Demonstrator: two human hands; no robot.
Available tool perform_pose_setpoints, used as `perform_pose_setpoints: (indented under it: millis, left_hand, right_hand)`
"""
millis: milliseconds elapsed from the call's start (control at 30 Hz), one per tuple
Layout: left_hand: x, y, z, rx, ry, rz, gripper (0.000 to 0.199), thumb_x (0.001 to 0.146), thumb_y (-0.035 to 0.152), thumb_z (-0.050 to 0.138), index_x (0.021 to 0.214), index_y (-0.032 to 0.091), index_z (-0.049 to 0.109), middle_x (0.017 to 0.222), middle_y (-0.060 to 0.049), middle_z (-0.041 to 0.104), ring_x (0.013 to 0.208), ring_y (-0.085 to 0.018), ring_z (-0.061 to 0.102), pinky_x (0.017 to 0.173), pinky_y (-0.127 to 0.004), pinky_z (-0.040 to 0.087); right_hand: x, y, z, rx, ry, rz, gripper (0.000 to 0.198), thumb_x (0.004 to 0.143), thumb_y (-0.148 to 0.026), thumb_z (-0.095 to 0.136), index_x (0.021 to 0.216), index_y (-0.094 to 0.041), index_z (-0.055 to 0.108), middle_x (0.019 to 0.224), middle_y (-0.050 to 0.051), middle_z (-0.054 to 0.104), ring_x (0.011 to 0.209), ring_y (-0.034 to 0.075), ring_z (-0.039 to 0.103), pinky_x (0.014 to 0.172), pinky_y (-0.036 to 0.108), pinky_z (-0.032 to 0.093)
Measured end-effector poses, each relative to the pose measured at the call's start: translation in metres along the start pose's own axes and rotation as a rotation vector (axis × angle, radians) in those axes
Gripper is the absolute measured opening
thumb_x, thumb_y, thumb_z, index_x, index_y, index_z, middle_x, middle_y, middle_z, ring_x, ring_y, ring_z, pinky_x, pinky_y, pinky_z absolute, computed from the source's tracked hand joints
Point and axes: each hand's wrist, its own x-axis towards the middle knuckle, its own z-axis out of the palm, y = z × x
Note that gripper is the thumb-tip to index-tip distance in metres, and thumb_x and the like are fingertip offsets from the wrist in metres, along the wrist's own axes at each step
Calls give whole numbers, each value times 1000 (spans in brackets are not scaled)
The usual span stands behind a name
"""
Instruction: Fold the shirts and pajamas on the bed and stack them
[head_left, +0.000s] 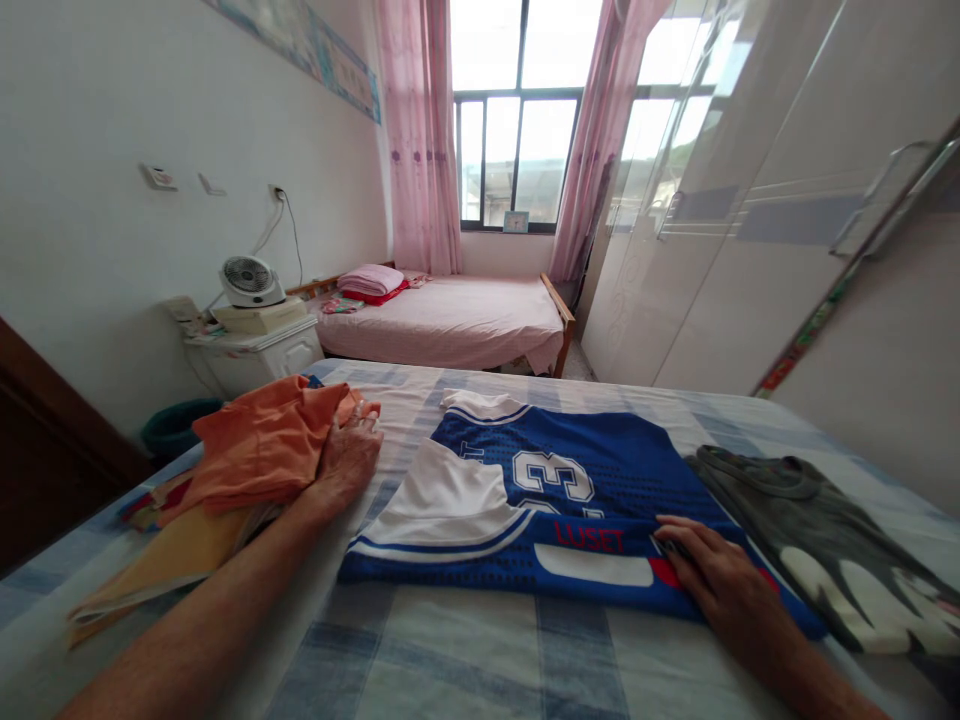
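A blue and white sports jersey (622,450) with a white number lies on the bed, its near edge folded over. My right hand (712,575) rests on that folded edge, fingers spread and slightly bent over the cloth. To the left, my left hand (351,450) has its fingers curled at the right edge of an orange garment (259,445), gripping the cloth there; the fingertips are partly blurred. Under the orange garment sticks out a yellow cloth (161,565). Right of the jersey lies a dark grey shirt (787,510) with a white print.
The garments lie on a bed with a blue and white checked sheet (442,650). Beyond it are a pink-covered bed (465,315), a white nightstand (262,350) with a small fan (251,282), and a teal bin (176,425). A glossy white wardrobe (720,230) lines the right side.
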Motion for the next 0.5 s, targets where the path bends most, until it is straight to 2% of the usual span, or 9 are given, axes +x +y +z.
perform_pose_setpoints:
  millis: [100, 233, 367, 500]
  left_hand:
    - [23, 20, -4, -52, -16, 20, 26, 81, 18, 44, 95, 16, 67, 125, -15, 58, 125, -31, 43, 106, -48, 29]
    - [77, 41, 7, -343, -170, -112, 36, 87, 25, 39, 113, 14, 62, 127, -14, 57, 121, -25, 49, 102, -35, 35]
    - [128, 48, 32, -426, -252, -185, 38, 86, 33, 44, 112, 11, 61, 112, -15, 66, 106, -25, 59, 88, -29, 44]
    - [152, 55, 54, -490, -294, -215, 52, 74, 40, 62, 113, 5, 59, 97, -14, 69, 85, -23, 65, 69, -25, 46]
  right_hand:
    - [25, 7, -16, 36, -99, 19, 29, 90, -39, 39, 99, -25, 63, 112, 6, 65, 99, 21, 62, 87, 36, 48]
    - [91, 41, -29, -43, -15, 108, 31, 87, -35, 40, 105, -23, 61, 113, 7, 64, 104, 22, 61, 93, 35, 44]
    - [154, 82, -14, -170, -28, 246, 40, 81, -25, 41, 115, -15, 60, 121, 13, 61, 112, 23, 57, 96, 33, 42]
    - [189, 101, 11, -211, -38, 280, 47, 75, -19, 45, 119, -15, 59, 126, 14, 59, 114, 26, 55, 91, 38, 44]
